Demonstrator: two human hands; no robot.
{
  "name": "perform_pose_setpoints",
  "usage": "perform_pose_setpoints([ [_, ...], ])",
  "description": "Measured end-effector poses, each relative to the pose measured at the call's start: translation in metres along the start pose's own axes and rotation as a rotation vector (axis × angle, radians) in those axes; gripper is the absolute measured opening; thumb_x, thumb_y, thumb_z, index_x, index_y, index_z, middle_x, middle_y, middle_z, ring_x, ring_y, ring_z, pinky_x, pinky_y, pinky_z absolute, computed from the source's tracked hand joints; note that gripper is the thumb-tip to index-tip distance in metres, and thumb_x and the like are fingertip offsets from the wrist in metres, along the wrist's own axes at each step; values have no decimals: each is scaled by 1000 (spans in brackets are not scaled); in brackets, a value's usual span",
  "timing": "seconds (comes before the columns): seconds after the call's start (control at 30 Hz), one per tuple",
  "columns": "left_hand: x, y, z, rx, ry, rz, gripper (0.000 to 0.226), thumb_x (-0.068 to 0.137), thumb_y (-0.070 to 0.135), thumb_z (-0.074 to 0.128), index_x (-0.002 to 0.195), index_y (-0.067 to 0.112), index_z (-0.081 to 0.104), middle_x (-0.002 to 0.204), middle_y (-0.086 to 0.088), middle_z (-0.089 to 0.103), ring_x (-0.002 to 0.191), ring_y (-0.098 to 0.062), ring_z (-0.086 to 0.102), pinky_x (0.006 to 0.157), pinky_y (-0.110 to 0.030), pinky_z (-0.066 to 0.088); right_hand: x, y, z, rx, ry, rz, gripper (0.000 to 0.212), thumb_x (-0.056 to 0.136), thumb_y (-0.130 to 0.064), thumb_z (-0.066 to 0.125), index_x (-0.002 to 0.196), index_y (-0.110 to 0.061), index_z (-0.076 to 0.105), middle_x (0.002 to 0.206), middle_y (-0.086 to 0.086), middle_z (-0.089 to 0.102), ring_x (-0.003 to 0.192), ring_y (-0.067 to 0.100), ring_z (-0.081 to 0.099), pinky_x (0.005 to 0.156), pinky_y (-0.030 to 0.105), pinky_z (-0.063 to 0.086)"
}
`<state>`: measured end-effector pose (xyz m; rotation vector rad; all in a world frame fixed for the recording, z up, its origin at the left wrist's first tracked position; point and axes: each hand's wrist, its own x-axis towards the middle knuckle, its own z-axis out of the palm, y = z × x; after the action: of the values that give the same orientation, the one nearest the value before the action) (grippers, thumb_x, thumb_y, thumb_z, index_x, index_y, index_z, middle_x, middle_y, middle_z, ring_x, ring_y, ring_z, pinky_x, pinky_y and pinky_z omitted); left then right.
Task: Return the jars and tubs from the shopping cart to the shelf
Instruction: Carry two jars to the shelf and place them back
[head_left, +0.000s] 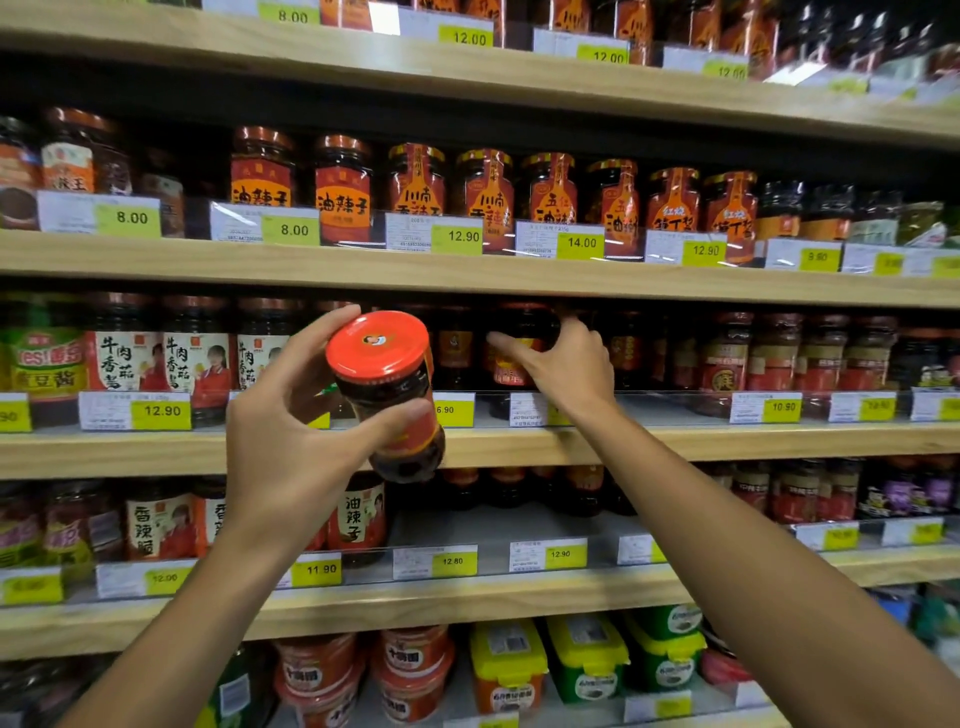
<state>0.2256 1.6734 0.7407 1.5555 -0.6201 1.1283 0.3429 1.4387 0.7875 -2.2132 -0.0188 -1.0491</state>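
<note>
My left hand grips a dark jar with a red lid, tilted with its lid toward me, in front of the middle shelf. My right hand reaches into that shelf and curls round a second dark jar with a red label standing there, thumb on its left side and fingers over its top right. More jars of the same kind stand behind and beside it. The shopping cart is out of view.
Wooden shelves fill the view, lined with sauce jars behind clear rails with yellow price tags. Red tubs and yellow-lidded green tubs sit on the bottom shelf. A gap shows on the lower shelf.
</note>
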Motion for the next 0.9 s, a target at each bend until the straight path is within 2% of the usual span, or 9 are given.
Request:
perform_pose_setpoints([
  [0.07, 3, 2, 3, -8, 21, 5, 84, 60, 34, 91, 137, 27, 59, 126, 10, 68, 116, -6, 66, 100, -34, 55, -8, 4, -8, -39, -60, -15, 95, 67, -89, 62, 129, -17, 52, 116, 9, 67, 113, 36, 62, 90, 47, 52],
  [0.13, 7, 4, 7, -27, 35, 16, 82, 62, 31, 92, 137, 27, 58, 127, 8, 67, 117, -8, 65, 99, -31, 55, -23, 13, -17, -43, -101, -45, 107, 68, -86, 64, 149, -23, 35, 138, 9, 60, 128, 35, 55, 99, 49, 48],
  [0.23, 15, 3, 15, -55, 77, 43, 79, 66, 24, 91, 136, 24, 55, 128, 10, 64, 119, -5, 62, 99, -25, 54, -54, 26, -32, 66, -115, -121, 115, 70, -79, 69, 160, -32, 14, 161, -1, 37, 147, 21, 36, 114, 43, 38],
  [0.3, 20, 0, 22, -84, 110, 47, 78, 68, 20, 92, 136, 21, 53, 129, 8, 62, 121, -4, 61, 100, -23, 53, -75, 34, -41, 137, -99, -162, 111, 72, -76, 69, 160, -40, 11, 164, -8, 28, 150, 12, 26, 118, 38, 31],
  [0.43, 31, -9, 36, -122, 141, 45, 81, 67, 14, 93, 136, 13, 51, 133, 0, 61, 124, -9, 60, 102, -27, 52, -100, 42, -51, 140, -59, -228, 104, 75, -72, 68, 159, -43, 14, 163, -15, 24, 152, 5, 18, 123, 42, 27],
  [0.57, 37, -19, 52, -98, 148, 48, 79, 66, 10, 94, 130, 15, 49, 130, -3, 61, 121, -7, 61, 101, -27, 53, -109, 47, -60, 121, -49, -254, 100, 76, -73, 67, 157, -48, 13, 163, -17, 24, 152, 4, 17, 122, 45, 30],
  [0.7, 39, -32, 67, -48, 141, 40, 76, 66, 8, 94, 124, 20, 46, 124, 2, 58, 114, 9, 58, 99, -20, 52, -111, 50, -67, 117, -52, -258, 99, 75, -76, 65, 155, -52, 11, 163, -15, 25, 152, 4, 18, 120, 49, 33],
  [0.9, 41, -50, 86, -3, 130, 2, 77, 66, 12, 95, 125, 19, 45, 127, -3, 58, 113, 6, 59, 95, -14, 50, -109, 57, -73, 115, -47, -265, 98, 75, -76, 64, 155, -53, 12, 162, -17, 25, 152, 3, 18, 119, 50, 35],
])
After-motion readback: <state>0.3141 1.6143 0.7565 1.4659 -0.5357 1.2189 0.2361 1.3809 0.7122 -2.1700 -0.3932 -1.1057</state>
